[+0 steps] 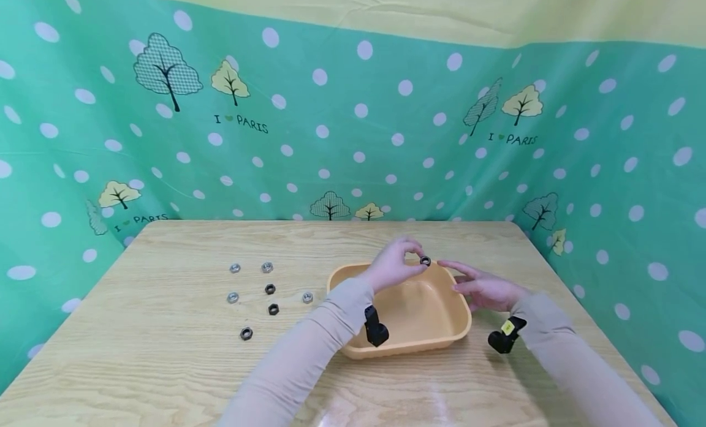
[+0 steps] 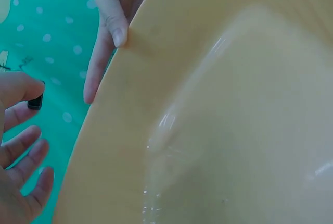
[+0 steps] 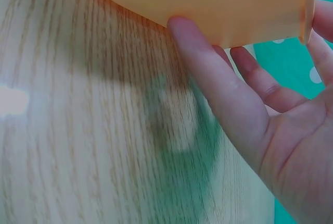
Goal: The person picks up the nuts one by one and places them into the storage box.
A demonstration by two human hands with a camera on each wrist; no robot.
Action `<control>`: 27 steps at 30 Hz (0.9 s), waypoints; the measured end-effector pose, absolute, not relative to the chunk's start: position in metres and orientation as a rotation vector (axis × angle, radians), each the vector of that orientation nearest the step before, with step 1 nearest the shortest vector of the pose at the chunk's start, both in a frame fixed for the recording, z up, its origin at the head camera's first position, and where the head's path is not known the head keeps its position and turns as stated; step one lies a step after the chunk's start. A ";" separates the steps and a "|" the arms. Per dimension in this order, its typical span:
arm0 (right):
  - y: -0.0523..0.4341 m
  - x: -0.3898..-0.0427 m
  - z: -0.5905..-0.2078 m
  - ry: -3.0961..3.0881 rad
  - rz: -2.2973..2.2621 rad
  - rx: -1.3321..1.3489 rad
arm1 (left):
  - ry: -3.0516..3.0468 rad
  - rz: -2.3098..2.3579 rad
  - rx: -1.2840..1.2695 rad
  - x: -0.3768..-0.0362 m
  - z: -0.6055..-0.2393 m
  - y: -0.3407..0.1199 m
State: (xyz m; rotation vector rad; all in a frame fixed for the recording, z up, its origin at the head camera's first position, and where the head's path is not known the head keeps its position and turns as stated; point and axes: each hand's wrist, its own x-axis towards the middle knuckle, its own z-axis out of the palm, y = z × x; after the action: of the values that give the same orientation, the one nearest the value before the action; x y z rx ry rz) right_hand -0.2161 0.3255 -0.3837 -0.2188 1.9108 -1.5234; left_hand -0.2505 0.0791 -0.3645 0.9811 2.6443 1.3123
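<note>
A dark hex nut (image 1: 425, 261) is pinched between the thumb and forefinger of my left hand (image 1: 391, 266), above the far rim of a tan plastic basin (image 1: 410, 343). In the left wrist view that nut (image 2: 36, 102) shows as a small black piece, and the other fingers of the left hand (image 2: 21, 151) are spread. My right hand (image 1: 488, 290) touches the basin's right side with extended fingers. Its thumb (image 3: 192, 41) lies against the basin's outer wall (image 3: 208, 5) in the right wrist view. The visible basin floor holds nothing; the left forearm hides part of it.
Left of the basin, several nuts lie scattered on the wooden table (image 1: 165, 329), among them a silver nut (image 1: 307, 298) and a black nut (image 1: 246, 334). A green dotted curtain (image 1: 342, 108) hangs behind and beside the table. Black wrist cameras sit on both sleeves.
</note>
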 end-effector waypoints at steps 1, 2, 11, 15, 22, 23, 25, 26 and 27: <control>0.326 -0.216 -0.384 1.911 -1.524 -0.215 | 2.645 1.305 0.991 -0.251 -0.366 0.079; 0.326 -0.216 -0.385 1.911 -1.526 -0.211 | 2.651 1.293 1.005 -0.251 -0.367 0.079; 0.325 -0.215 -0.386 1.914 -1.538 -0.203 | 2.677 1.142 1.206 -0.248 -0.373 0.081; 0.325 -0.215 -0.386 1.919 -1.535 -0.198 | 2.685 1.078 1.276 -0.245 -0.374 0.082; 0.325 -0.216 -0.387 1.921 -1.539 -0.195 | 2.622 1.031 1.378 -0.245 -0.378 0.082; 0.325 -0.216 -0.387 1.919 -1.540 -0.196 | 2.613 1.009 1.384 -0.245 -0.379 0.082; 0.325 -0.216 -0.387 1.900 -1.551 -0.199 | 2.600 0.974 1.399 -0.246 -0.381 0.083; 0.325 -0.216 -0.387 1.892 -1.556 -0.199 | 2.596 0.959 1.393 -0.246 -0.382 0.083; 0.325 -0.216 -0.387 1.883 -1.562 -0.201 | 2.596 0.941 1.389 -0.247 -0.384 0.083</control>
State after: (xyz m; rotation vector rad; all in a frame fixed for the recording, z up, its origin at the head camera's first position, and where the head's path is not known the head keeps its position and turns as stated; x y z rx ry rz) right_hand -0.2162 0.3255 -0.3871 -0.2014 1.8828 -1.5620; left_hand -0.2470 0.0832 -0.3836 1.3891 2.5956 0.9406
